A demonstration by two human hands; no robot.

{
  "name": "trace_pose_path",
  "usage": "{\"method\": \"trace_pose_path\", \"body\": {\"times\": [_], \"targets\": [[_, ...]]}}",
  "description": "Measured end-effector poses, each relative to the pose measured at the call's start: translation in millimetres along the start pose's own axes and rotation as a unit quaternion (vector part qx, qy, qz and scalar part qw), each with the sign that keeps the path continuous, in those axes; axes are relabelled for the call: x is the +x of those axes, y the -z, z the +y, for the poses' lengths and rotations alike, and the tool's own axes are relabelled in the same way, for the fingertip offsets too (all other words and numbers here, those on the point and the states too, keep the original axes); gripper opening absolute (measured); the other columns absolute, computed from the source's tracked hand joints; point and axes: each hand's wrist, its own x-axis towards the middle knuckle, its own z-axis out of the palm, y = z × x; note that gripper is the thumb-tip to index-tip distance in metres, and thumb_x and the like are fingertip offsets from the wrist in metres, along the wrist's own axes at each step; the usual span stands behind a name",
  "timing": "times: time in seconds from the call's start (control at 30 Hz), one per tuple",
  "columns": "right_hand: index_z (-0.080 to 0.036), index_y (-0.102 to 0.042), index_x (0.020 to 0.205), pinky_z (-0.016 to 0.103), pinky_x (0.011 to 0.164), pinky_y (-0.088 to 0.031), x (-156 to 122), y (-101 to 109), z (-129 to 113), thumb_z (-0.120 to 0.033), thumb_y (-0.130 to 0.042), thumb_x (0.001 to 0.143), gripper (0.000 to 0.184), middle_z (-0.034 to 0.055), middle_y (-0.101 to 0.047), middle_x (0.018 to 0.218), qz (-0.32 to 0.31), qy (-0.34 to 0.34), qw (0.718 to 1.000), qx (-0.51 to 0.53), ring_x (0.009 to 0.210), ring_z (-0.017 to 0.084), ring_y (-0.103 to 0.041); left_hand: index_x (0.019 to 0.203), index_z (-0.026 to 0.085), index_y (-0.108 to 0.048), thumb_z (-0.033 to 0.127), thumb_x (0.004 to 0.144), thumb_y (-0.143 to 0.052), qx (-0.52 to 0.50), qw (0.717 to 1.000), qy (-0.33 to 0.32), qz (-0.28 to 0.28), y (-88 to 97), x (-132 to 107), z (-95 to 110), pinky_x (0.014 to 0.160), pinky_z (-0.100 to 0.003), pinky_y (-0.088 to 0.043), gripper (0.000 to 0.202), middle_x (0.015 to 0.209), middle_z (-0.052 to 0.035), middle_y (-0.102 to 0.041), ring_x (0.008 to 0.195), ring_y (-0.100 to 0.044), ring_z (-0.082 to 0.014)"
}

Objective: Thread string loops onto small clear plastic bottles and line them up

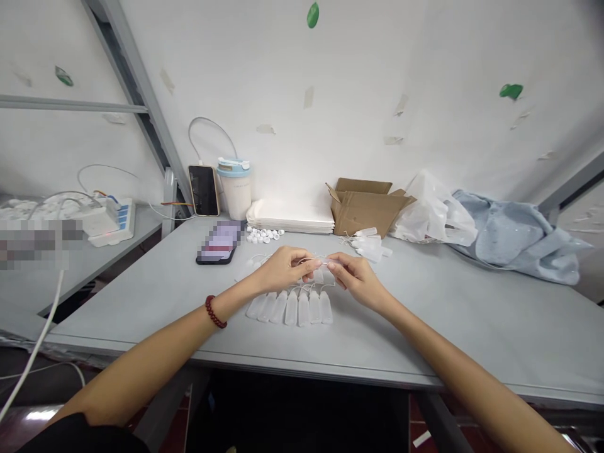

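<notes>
Broadly, a grey table (425, 340) spreads beneath the grip and out to both sides. Well to the right of the grip lies a light-blue cloth (519, 233); nearer on that side, beyond the fingers, come a crumpled white plastic bag (429, 214) and an open cardboard box (368, 211). Straight beyond the grip is a flat white stack (292, 217), with a lidded cup (234, 192) to its left. The left hand (283, 269) and right hand (356, 277) meet thumb-to-finger, both pinched closed on a small clear piece (324, 263) between them, its shape mostly hidden. Just nearer the body than the grip, a row of translucent bottles (291, 308) lies side by side; loose bottles (372, 251) lie beyond the right hand, and tiny white caps (264, 236) beyond the left.
</notes>
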Motion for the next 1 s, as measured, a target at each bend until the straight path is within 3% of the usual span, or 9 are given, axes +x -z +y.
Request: {"method": "trace_pose_path", "body": {"times": [0.23, 0.47, 0.57, 0.67, 0.8, 1.0], "targets": [[-0.016, -0.055, 0.086, 0.024, 0.049, -0.031, 1, -4, 4, -0.045, -0.036, 0.09, 0.035, -0.0033, -0.041, 0.057, -0.004, -0.007, 1.0, -0.006, 0.052, 0.01, -0.037, 0.062, 0.012, -0.06, 0.042, 0.082, -0.052, 0.002, 1.0, 0.006, -0.007, 0.4, -1, 1, 0.051, -0.021, -0.037, 0.037, 0.06, -0.0026, -0.061, 0.054, -0.052, -0.0107], [-0.019, -0.043, 0.068, 0.022, 0.042, -0.023, 4, -7, 8, -0.059, -0.041, 0.083, 0.043, -0.0065, -0.029, 0.054, -0.033, -0.082, 0.987, 0.136, 0.046, 0.007, -0.027, 0.05, 0.014, -0.047, 0.038, 0.084, -0.049, 0.126, 0.986, -0.093, 0.06, -3.4, -4, 2, 0.053, -0.022, -0.029, 0.042, 0.051, 0.0023, -0.044, 0.053, -0.037, -0.009], [-0.02, -0.036, 0.062, 0.022, 0.042, -0.021, 6, -7, 8, -0.061, -0.043, 0.081, 0.045, -0.0076, -0.024, 0.053, -0.041, -0.093, 0.98, 0.17, 0.045, 0.007, -0.023, 0.053, 0.014, -0.049, 0.036, 0.085, -0.049, 0.153, 0.978, -0.121, 0.079, -3.8, -2, 1, 0.057, -0.023, -0.031, 0.039, 0.055, 0.0021, -0.045, 0.056, -0.038, -0.0097], [-0.02, -0.038, 0.064, 0.022, 0.043, -0.024, 6, -8, 5, -0.059, -0.041, 0.083, 0.044, -0.0068, -0.026, 0.054, -0.028, -0.082, 0.983, 0.159, 0.047, 0.007, -0.026, 0.057, 0.014, -0.054, 0.039, 0.085, -0.049, 0.128, 0.987, -0.075, 0.066, -1.7, -3, 5, 0.054, -0.021, -0.032, 0.037, 0.055, 0.0022, -0.048, 0.054, -0.039, -0.0093], [-0.017, -0.054, 0.077, 0.023, 0.049, -0.032, 4, -10, 1, -0.054, -0.039, 0.087, 0.041, -0.0023, -0.041, 0.06, -0.015, -0.04, 0.996, 0.074, 0.053, 0.01, -0.036, 0.058, 0.014, -0.058, 0.046, 0.086, -0.043, 0.106, 0.994, 0.001, 0.023, 2.7, -5, 12, 0.045, -0.02, -0.029, 0.045, 0.051, 0.0022, -0.05, 0.045, -0.037, -0.0077], [-0.017, -0.055, 0.083, 0.023, 0.05, -0.032, 1, -10, 0, -0.052, -0.036, 0.089, 0.04, -0.0013, -0.042, 0.061, -0.005, -0.013, 0.999, 0.032, 0.055, 0.011, -0.039, 0.055, 0.014, -0.054, 0.046, 0.087, -0.043, 0.106, 0.994, -0.004, 0.014, 2.6, -7, 12, 0.045, -0.02, -0.028, 0.046, 0.049, 0.0032, -0.045, 0.044, -0.036, -0.0073]]}}
